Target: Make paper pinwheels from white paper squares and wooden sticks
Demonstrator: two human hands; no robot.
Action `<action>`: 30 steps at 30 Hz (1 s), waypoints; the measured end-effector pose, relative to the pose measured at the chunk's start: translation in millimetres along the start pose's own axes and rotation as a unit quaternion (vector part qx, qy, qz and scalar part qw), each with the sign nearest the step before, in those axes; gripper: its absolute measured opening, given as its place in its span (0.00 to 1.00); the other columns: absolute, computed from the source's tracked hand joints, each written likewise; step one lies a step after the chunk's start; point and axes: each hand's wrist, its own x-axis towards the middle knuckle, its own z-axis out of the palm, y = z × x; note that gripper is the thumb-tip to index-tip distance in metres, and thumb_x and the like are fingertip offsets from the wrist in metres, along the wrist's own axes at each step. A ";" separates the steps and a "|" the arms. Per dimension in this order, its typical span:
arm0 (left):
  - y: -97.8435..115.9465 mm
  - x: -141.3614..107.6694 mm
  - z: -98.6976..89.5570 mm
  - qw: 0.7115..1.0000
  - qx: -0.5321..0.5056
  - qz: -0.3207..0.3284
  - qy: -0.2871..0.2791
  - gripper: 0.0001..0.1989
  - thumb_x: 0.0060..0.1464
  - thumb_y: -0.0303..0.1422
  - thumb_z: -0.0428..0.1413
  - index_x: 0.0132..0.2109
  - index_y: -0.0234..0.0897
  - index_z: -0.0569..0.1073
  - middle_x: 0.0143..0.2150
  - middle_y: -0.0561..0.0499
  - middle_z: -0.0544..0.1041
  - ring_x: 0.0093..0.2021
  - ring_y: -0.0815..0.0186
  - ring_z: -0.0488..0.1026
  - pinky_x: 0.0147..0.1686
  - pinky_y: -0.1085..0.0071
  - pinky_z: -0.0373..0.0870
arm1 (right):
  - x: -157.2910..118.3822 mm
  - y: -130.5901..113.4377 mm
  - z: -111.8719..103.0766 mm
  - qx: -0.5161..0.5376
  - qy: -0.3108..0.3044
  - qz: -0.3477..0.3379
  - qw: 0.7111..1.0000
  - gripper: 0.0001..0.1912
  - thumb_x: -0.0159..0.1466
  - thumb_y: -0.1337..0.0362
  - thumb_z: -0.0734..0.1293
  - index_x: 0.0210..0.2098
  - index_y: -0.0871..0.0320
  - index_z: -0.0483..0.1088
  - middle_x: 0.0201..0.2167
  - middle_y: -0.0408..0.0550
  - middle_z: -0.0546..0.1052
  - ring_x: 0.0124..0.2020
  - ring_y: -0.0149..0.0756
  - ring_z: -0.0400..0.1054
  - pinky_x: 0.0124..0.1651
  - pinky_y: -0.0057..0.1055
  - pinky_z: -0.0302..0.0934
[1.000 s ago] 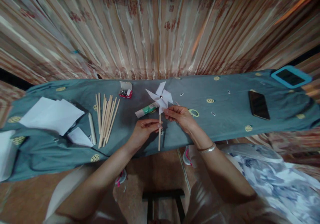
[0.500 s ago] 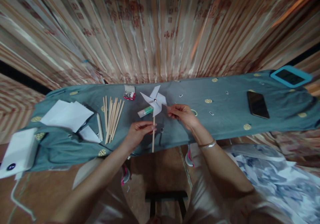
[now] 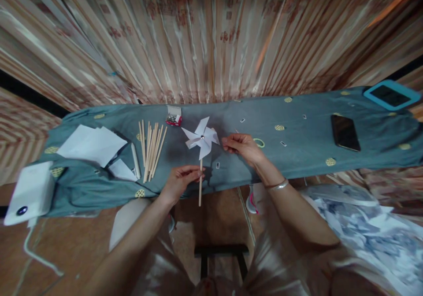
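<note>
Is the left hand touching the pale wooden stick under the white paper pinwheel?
Touching: in the head view, the left hand pinches the pale wooden stick between thumb and fingers.

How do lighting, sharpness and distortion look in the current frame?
Head view: dim, hazy light, a soft shadow on the tablecloth beside the stick; metal pieces in the red box too soft to separate; curtain folds fan outwards from wide-angle distortion; glint on the bracelet.
</note>
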 end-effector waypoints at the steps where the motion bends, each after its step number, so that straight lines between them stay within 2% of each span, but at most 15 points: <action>1: 1.1 0.3 -1.4 1.000 0.007 -0.002 -0.007 0.21 0.28 0.44 0.74 0.30 0.36 0.83 0.25 0.49 0.81 0.27 0.68 0.74 0.32 0.73 0.70 | 0.7 0.4 0.2 0.000 0.002 0.001 1.000 0.27 0.40 0.41 0.79 0.21 0.58 0.72 0.20 0.41 0.74 0.21 0.25 0.60 0.27 0.27 0.54; 7: 17.2 3.8 -12.5 0.996 0.066 -0.014 -0.053 0.18 0.30 0.42 0.73 0.30 0.37 0.84 0.25 0.49 0.81 0.27 0.68 0.74 0.32 0.73 0.70 | 1.7 1.0 -0.6 -0.001 0.002 0.000 1.000 0.28 0.39 0.40 0.78 0.21 0.58 0.72 0.20 0.41 0.74 0.21 0.24 0.60 0.27 0.27 0.53; 11: 26.4 11.3 -8.3 0.995 0.080 0.008 -0.064 0.16 0.31 0.41 0.73 0.29 0.37 0.84 0.24 0.49 0.81 0.26 0.69 0.73 0.31 0.73 0.69 | 0.6 0.2 -1.9 -0.004 0.012 0.005 1.000 0.29 0.38 0.39 0.78 0.20 0.58 0.72 0.19 0.41 0.74 0.21 0.24 0.60 0.27 0.26 0.53; 16: 17.6 18.4 2.3 0.996 0.056 0.013 -0.070 0.17 0.32 0.42 0.72 0.30 0.36 0.84 0.25 0.48 0.80 0.25 0.69 0.72 0.31 0.72 0.69 | 3.1 -0.9 -12.3 -0.025 0.031 -0.010 0.999 0.29 0.40 0.38 0.77 0.18 0.58 0.71 0.18 0.42 0.72 0.20 0.25 0.58 0.25 0.28 0.52; 21: 4.1 21.2 2.5 0.995 0.037 -0.008 -0.094 0.17 0.32 0.41 0.72 0.30 0.35 0.84 0.25 0.48 0.80 0.24 0.71 0.69 0.29 0.73 0.66 | 9.9 -0.7 -21.9 -0.059 0.074 -0.041 0.995 0.29 0.41 0.38 0.77 0.17 0.57 0.70 0.18 0.43 0.72 0.20 0.26 0.57 0.25 0.28 0.51; 27: 2.1 23.8 2.7 0.992 0.028 -0.019 -0.120 0.16 0.33 0.40 0.72 0.30 0.35 0.84 0.24 0.49 0.79 0.24 0.72 0.68 0.28 0.75 0.65 | 19.1 3.6 -22.6 -0.083 0.111 -0.073 0.988 0.28 0.43 0.38 0.76 0.19 0.57 0.72 0.18 0.43 0.72 0.20 0.27 0.55 0.24 0.29 0.47; 30: 2.5 24.4 3.0 0.992 0.026 -0.025 -0.121 0.16 0.33 0.40 0.72 0.30 0.35 0.84 0.24 0.49 0.79 0.24 0.73 0.68 0.28 0.75 0.64 | 21.0 6.5 -22.2 -0.077 0.121 -0.087 0.986 0.26 0.44 0.39 0.76 0.22 0.57 0.74 0.19 0.43 0.73 0.22 0.29 0.58 0.24 0.28 0.49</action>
